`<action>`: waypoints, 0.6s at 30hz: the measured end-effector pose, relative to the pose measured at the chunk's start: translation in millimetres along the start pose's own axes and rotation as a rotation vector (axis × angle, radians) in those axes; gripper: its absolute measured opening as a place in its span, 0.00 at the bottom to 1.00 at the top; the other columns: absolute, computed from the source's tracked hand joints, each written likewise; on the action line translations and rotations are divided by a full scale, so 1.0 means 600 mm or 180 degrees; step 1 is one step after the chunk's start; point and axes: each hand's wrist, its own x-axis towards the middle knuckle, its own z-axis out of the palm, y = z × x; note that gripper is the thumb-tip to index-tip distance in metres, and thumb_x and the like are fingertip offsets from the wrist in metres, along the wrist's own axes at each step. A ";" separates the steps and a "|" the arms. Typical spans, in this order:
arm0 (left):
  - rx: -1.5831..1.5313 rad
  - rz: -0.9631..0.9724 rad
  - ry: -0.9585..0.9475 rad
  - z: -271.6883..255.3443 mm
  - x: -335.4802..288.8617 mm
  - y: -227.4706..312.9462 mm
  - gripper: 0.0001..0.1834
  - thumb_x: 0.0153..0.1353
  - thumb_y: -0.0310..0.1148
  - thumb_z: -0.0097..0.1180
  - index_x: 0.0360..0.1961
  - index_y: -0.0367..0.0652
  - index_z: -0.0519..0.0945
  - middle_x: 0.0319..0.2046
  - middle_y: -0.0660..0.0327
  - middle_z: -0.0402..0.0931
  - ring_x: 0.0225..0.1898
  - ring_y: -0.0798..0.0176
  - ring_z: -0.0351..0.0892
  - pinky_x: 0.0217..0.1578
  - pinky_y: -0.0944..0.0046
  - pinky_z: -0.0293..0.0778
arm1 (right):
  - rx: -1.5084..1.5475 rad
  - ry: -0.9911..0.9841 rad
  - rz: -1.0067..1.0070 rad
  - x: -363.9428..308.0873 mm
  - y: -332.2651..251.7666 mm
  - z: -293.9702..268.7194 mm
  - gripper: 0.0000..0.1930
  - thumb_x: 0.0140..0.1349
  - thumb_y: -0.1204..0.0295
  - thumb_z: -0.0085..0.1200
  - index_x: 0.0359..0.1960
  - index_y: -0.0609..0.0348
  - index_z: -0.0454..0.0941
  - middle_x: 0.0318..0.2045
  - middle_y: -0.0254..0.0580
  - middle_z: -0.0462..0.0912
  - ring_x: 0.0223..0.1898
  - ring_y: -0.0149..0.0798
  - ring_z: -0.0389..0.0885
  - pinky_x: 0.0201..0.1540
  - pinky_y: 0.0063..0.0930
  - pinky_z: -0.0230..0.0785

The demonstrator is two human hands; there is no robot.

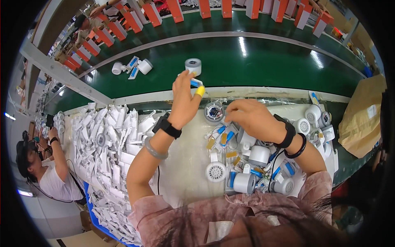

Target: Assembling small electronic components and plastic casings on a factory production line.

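My left hand [184,99], with yellow covers on the thumb and a fingertip, reaches over the green conveyor belt. Between its thumb and fingers is a small white cylindrical device [193,66] with a blue part hanging from it. My right hand [253,118] has its fingers curled together above the workbench. Just left of those fingertips sits a round white housing [214,111], its circuit board facing up. Whatever the right fingers pinch, if anything, cannot be made out. Below that hand lie several white devices [259,155] with blue parts and wires.
A big heap of white plastic pieces [117,144] covers the bench's left side, by a blue bin [98,222]. Two more devices [133,67] lie on the belt [263,66]. Orange-and-white boxes [175,10] line the far side. A brown paper bag [362,117] stands right; a co-worker [49,168] is left.
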 end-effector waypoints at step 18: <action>-0.1297 -0.0719 -0.1141 -0.049 -0.080 0.059 0.21 0.57 0.20 0.49 0.53 0.43 0.74 0.62 0.57 0.61 0.62 0.59 0.62 0.57 0.63 0.64 | -0.0863 -0.0812 -0.1177 0.040 0.000 0.028 0.04 0.45 0.71 0.58 0.22 0.54 0.78 0.33 0.35 0.72 0.40 0.39 0.71 0.42 0.32 0.63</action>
